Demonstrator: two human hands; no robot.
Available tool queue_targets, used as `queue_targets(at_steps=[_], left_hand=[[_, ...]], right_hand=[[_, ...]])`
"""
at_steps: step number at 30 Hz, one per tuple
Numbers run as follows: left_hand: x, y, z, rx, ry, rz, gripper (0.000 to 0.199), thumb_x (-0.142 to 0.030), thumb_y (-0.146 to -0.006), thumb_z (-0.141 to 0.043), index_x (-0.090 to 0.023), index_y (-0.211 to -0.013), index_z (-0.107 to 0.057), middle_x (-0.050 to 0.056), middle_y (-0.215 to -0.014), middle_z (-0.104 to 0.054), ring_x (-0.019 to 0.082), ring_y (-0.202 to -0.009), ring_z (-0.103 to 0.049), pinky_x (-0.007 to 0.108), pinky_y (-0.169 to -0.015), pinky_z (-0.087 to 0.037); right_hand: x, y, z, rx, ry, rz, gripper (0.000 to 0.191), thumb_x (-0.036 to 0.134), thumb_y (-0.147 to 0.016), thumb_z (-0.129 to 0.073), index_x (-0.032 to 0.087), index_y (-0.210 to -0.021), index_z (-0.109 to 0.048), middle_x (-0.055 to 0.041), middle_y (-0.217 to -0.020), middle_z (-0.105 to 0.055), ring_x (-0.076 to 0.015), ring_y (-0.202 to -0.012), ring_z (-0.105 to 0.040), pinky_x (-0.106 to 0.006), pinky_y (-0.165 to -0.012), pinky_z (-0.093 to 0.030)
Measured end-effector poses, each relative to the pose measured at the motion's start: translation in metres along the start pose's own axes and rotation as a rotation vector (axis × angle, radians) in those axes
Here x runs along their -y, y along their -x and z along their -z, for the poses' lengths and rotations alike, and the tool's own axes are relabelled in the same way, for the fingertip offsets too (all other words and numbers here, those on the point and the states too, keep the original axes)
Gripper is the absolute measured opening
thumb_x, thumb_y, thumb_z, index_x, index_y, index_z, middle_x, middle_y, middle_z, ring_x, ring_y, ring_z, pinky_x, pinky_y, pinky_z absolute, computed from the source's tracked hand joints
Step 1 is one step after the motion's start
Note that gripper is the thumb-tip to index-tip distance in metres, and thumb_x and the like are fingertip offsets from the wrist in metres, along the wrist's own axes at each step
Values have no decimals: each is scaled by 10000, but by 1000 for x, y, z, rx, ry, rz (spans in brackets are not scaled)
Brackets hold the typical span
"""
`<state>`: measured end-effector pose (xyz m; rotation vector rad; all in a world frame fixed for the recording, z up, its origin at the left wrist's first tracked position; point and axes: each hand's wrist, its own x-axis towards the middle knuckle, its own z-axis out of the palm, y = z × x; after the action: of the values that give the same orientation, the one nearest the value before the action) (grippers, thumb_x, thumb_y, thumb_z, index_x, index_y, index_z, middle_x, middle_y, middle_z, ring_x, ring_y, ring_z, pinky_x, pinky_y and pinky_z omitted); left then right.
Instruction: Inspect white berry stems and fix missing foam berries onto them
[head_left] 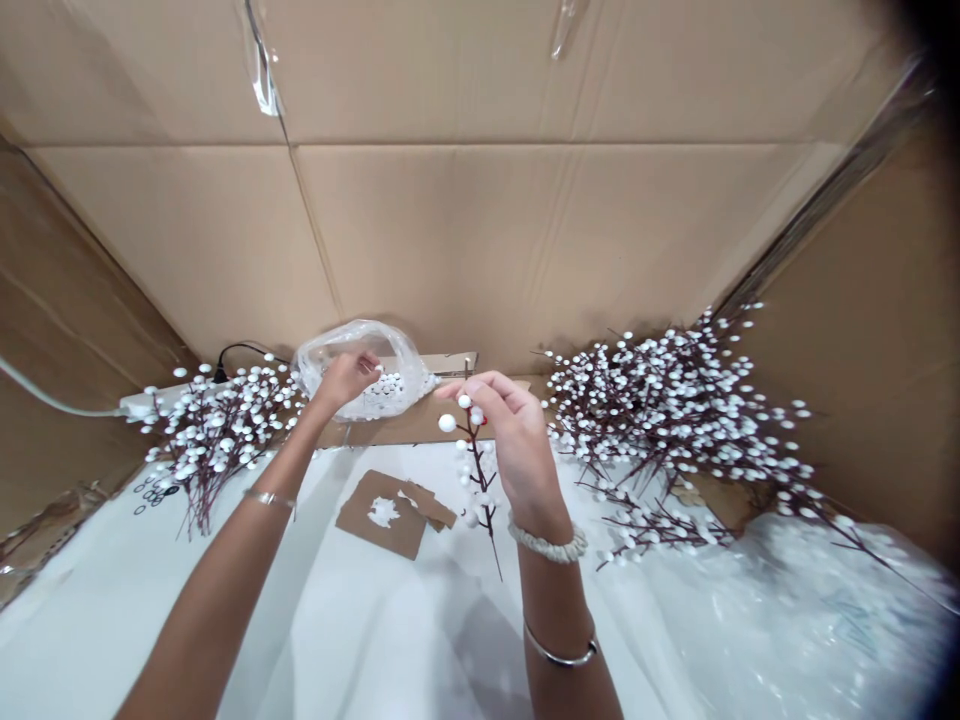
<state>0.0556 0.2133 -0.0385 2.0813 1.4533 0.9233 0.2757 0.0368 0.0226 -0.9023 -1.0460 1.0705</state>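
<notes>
While the right hand [510,420] pinches the dark berry twig [480,460] over the white cloth [360,620], the left hand [351,380] is in the clear plastic bag [315,340] by the little white balls [388,384], and I cannot tell if its fingers touch together or stay apart

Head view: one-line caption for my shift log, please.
Right hand holds a white-berried sprig while the left hand works at a clear plastic bag of white berries.

Perhaps a small craft workshop: cardboard walls [450,230] enclose a white-covered worktop [360,640] with bunched berry sprays [660,400].
</notes>
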Motion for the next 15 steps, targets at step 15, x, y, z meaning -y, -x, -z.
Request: queue_targets(at_steps=[15], left_hand=[[-105,117,22,-195,961,-127,233,-281,-791,-742,-223,-1003,-663,32,-943,-695,144,-879,-679,229,-737,-556]], right_hand=[[-16,16,-45,309,13,65,224,332,-885,-567,196,-707,-581,1,-779,-638,-128,-814,-587,-271,-808,-455]])
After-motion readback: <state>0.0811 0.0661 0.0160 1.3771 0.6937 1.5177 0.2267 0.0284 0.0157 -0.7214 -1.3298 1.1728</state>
